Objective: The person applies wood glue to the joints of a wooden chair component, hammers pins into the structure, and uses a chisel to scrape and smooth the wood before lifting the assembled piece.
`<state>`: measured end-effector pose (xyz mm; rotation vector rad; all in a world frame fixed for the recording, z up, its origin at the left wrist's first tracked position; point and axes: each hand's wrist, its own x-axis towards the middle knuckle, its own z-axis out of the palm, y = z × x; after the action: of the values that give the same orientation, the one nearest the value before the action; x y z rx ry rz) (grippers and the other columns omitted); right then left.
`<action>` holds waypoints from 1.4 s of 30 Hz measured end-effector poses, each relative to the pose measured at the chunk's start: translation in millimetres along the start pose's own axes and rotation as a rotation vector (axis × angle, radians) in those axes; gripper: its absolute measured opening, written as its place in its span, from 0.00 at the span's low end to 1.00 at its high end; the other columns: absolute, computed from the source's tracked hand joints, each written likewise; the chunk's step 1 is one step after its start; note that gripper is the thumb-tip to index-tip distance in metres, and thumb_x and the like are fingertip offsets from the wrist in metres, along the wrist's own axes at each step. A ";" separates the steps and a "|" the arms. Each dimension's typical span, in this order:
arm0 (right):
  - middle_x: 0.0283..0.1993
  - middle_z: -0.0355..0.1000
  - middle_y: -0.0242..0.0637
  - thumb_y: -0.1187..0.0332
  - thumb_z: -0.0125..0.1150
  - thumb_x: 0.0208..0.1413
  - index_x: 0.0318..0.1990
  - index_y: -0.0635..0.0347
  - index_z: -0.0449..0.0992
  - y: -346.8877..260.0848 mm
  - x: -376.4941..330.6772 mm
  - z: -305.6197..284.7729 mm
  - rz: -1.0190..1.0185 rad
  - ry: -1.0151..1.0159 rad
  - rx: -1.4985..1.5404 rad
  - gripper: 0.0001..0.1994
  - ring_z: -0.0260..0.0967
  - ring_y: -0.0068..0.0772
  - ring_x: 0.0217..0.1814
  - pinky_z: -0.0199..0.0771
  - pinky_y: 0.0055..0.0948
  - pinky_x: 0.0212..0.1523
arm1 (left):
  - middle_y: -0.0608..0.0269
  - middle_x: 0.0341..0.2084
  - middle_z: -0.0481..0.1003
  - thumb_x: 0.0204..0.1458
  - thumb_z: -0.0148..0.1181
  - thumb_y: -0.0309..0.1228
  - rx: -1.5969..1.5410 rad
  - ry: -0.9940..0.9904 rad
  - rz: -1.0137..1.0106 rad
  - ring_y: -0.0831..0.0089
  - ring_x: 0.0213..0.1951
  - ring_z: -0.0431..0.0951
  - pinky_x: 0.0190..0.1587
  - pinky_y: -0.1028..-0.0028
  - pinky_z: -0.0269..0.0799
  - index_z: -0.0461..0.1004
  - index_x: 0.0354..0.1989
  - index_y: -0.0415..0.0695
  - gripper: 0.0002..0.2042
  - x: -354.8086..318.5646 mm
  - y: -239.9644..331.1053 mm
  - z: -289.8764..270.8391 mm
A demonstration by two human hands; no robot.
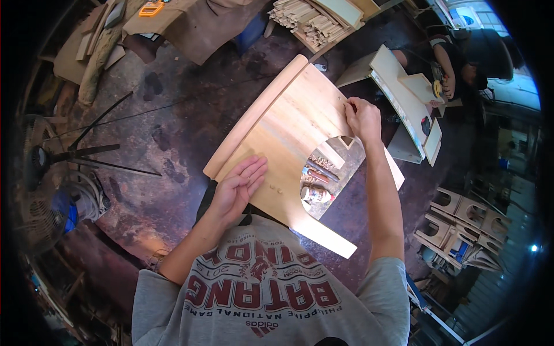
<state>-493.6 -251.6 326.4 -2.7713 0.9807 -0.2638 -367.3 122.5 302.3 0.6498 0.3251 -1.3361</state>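
In front of me lies a pale wooden panel with a rounded cut-out on its right side and a thick rounded rail along its far left edge. My left hand rests at the panel's near left, palm turned partly up and fingers stretched out, holding nothing visible. Two small wooden bits lie on the panel just right of it. My right hand is at the panel's far right edge, fingers pinched together against the wood; whatever they hold is hidden. A small dark hole shows beside those fingers.
Through the cut-out a white glue bottle, chisel-like tools and wood shavings show below. A black fan stands left. At the far right another person's hand works over a wooden piece. Several cut-out panels stack at right; wood strips lie far back.
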 end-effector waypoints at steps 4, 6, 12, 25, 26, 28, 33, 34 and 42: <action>0.38 0.81 0.48 0.65 0.59 0.59 0.36 0.59 0.83 -2.0 8.9 -4.4 -0.125 -0.080 -0.138 0.09 0.80 0.54 0.40 0.80 0.49 0.45 | 0.44 0.74 0.59 0.63 0.39 0.17 -0.010 -0.021 -0.011 0.57 0.75 0.61 0.77 0.62 0.58 0.55 0.74 0.33 0.28 1.3 3.1 -0.7; 0.37 0.81 0.48 0.65 0.59 0.59 0.35 0.59 0.82 -0.7 12.4 -3.2 -0.178 -0.093 -0.178 0.09 0.80 0.54 0.39 0.81 0.49 0.44 | 0.44 0.74 0.59 0.63 0.39 0.17 -0.010 -0.018 -0.021 0.57 0.75 0.61 0.77 0.61 0.58 0.55 0.74 0.33 0.28 1.4 3.2 -0.5; 0.35 0.80 0.49 0.66 0.58 0.59 0.33 0.59 0.81 12.8 16.4 6.9 -0.235 -0.123 -0.226 0.09 0.80 0.55 0.38 0.81 0.49 0.42 | 0.45 0.75 0.58 0.63 0.41 0.20 0.056 -0.039 -0.014 0.57 0.77 0.57 0.78 0.60 0.53 0.54 0.75 0.34 0.29 4.5 1.0 0.8; 0.40 0.84 0.42 0.78 0.69 0.52 0.38 0.62 0.86 -138.3 -96.3 -27.8 -0.323 -0.247 0.593 0.06 0.83 0.40 0.39 0.83 0.34 0.39 | 0.51 0.77 0.56 0.66 0.39 0.42 -0.182 -0.278 -0.063 0.61 0.76 0.58 0.76 0.61 0.52 0.55 0.76 0.38 0.32 30.0 -3.9 27.9; 0.39 0.83 0.41 0.77 0.71 0.51 0.41 0.60 0.86 -150.6 -104.8 -24.3 -0.323 -0.231 0.613 0.09 0.83 0.41 0.37 0.83 0.35 0.37 | 0.51 0.77 0.56 0.66 0.39 0.42 -0.166 -0.264 -0.065 0.61 0.75 0.59 0.76 0.61 0.52 0.54 0.76 0.38 0.32 29.9 -4.5 30.0; 0.40 0.83 0.42 0.79 0.71 0.52 0.42 0.62 0.86 -161.5 -113.1 -20.8 -0.249 -0.208 0.627 0.10 0.83 0.37 0.36 0.82 0.31 0.36 | 0.50 0.77 0.56 0.66 0.38 0.42 -0.144 -0.259 -0.057 0.61 0.74 0.60 0.76 0.61 0.52 0.54 0.77 0.38 0.33 30.4 -6.7 34.1; 0.40 0.82 0.42 0.79 0.72 0.53 0.44 0.63 0.86 -158.1 -111.3 -12.4 -0.267 -0.164 0.605 0.10 0.82 0.34 0.35 0.81 0.28 0.36 | 0.51 0.76 0.57 0.66 0.37 0.42 -0.130 -0.301 -0.034 0.61 0.73 0.61 0.75 0.62 0.53 0.54 0.76 0.38 0.32 34.4 -14.8 41.3; 0.40 0.82 0.42 0.79 0.72 0.54 0.44 0.64 0.86 -155.5 -111.8 -11.3 -0.245 -0.173 0.640 0.10 0.82 0.32 0.35 0.81 0.28 0.36 | 0.52 0.76 0.57 0.66 0.38 0.42 -0.131 -0.332 -0.022 0.61 0.74 0.61 0.75 0.62 0.53 0.54 0.76 0.38 0.32 35.9 -15.8 42.2; 0.37 0.86 0.39 0.69 0.66 0.63 0.46 0.64 0.86 -76.2 -54.4 -11.9 0.371 -0.067 0.784 0.09 0.79 0.20 0.37 0.79 0.26 0.41 | 0.53 0.63 0.73 0.58 0.56 0.27 0.797 -0.092 0.444 0.59 0.65 0.72 0.68 0.63 0.65 0.72 0.63 0.40 0.23 41.0 -8.6 35.2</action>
<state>-492.2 -160.3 350.3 -1.8525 1.0581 -0.3902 -371.4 68.0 304.4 1.2326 -0.4415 -1.0297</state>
